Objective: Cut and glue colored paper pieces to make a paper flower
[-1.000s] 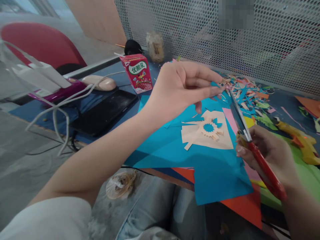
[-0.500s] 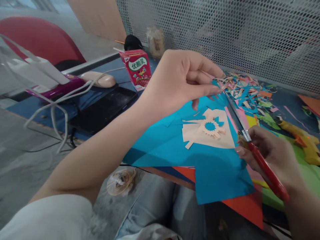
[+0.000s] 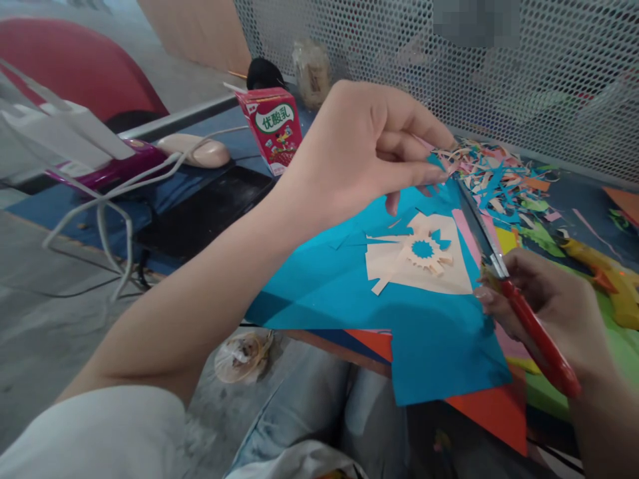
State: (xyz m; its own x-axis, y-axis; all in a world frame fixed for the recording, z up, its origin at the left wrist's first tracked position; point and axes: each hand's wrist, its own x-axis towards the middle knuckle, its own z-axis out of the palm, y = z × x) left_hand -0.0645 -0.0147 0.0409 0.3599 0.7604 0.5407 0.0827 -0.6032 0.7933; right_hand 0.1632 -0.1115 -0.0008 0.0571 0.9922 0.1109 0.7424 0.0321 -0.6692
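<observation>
My left hand (image 3: pixel 384 143) is raised over the table, its thumb and fingers pinched on a small piece of blue paper (image 3: pixel 435 161). Most of that piece is hidden by the fingers. Red-handled scissors (image 3: pixel 530 326) are gripped in my right hand (image 3: pixel 549 299), with the blades pointing up and left to just beside the left fingertips. Below the hands, a cream paper sheet (image 3: pixel 389 266) with a jagged round cutout lies on a large blue paper sheet (image 3: pixel 309 299). Blue shows through the cutout.
A heap of coloured paper scraps (image 3: pixel 499 183) lies by the perforated metal screen (image 3: pixel 379 46). A yellow glue gun (image 3: pixel 606 276) rests at right. On the left are a red drink carton (image 3: pixel 272 130), a black phone (image 3: pixel 204 213), and white cables (image 3: pixel 102 226) with chargers.
The view has shifted slightly. Both hands keep nearly the same pose, and the scissors stay by the left fingertips with the blades looking a little closer together.
</observation>
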